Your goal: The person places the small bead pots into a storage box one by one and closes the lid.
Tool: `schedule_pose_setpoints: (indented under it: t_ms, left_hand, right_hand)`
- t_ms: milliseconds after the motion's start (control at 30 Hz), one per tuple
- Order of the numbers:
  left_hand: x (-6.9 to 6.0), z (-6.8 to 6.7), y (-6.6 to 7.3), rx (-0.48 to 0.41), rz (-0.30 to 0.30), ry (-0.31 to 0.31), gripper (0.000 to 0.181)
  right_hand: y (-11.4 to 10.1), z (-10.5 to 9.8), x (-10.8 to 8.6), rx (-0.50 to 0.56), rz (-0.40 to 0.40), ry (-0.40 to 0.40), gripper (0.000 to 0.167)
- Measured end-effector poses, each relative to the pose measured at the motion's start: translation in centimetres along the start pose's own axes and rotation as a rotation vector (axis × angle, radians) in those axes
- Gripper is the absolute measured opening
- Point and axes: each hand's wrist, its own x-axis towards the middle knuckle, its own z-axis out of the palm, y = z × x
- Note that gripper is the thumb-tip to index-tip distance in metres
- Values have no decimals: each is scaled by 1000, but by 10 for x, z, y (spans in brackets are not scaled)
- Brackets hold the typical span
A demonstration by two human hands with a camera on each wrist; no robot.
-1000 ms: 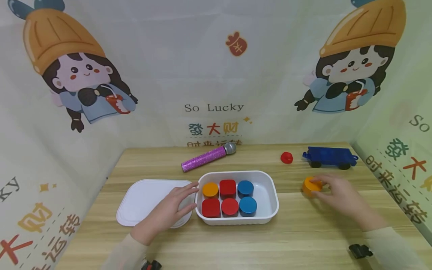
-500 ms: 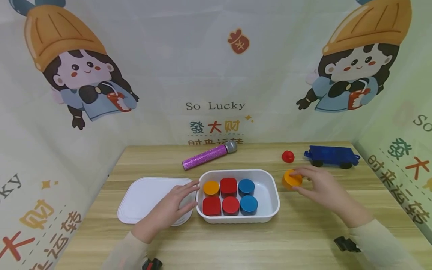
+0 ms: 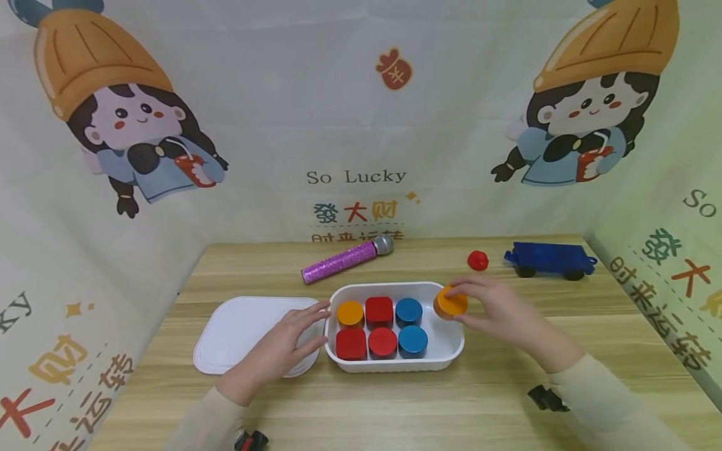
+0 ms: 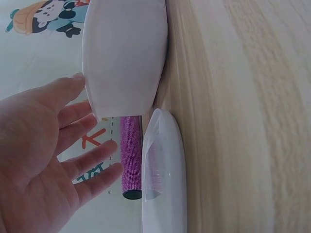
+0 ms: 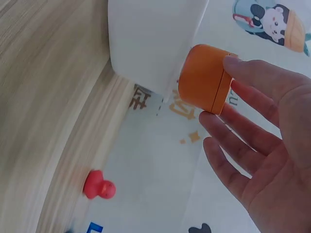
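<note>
My right hand pinches a round orange block between thumb and fingers, over the right rim of a white plastic box. From the right wrist camera, the orange block shows a seam near one end. Inside the box, two rows hold another orange block, red ones and blue ones; the right end shows bare floor. Fingertips of my left hand touch the box's left end, fingers spread and fairly straight. The left wrist view shows that hand beside the box wall.
A white lid lies left of the box, partly under my left forearm. Behind stand a glittery purple toy microphone, a small red duck-like figure and a blue wheeled wagon. Printed cloth walls surround the wooden table.
My right hand has carried the orange block leftward from the table, near the wagon, to the box's right rim. The left hand has stayed at the box's left end.
</note>
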Motion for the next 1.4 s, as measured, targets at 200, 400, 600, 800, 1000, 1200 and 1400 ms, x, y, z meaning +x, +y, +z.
schedule_pose_setpoints:
  t_ms: [200,400,600,800,1000,1200,1400]
  left_hand:
    - [0,0,1,2,-6,1,51]
    - [-1,0,1,9,-2,6,51]
    - [0,1,0,9,-10,1,51]
    - [-1,2,-1,10,-1,13,52]
    - [-1,2,0,10,2,12,52]
    - [-1,1,0,9,3,18,51]
    - [-1,1,-1,6,2,13,51]
  right_hand:
    - [-3,9,8,-19,-50,-61,38]
    - [-4,20,12,-50,-93,-130,35]
    - [-6,27,15,-62,-67,-183,33]
    - [-5,35,18,-50,-96,-207,30]
    - [-7,39,20,-64,-47,-252,31]
    - [-15,36,23,-81,41,-294,35]
    - [-16,32,19,-86,64,-284,34]
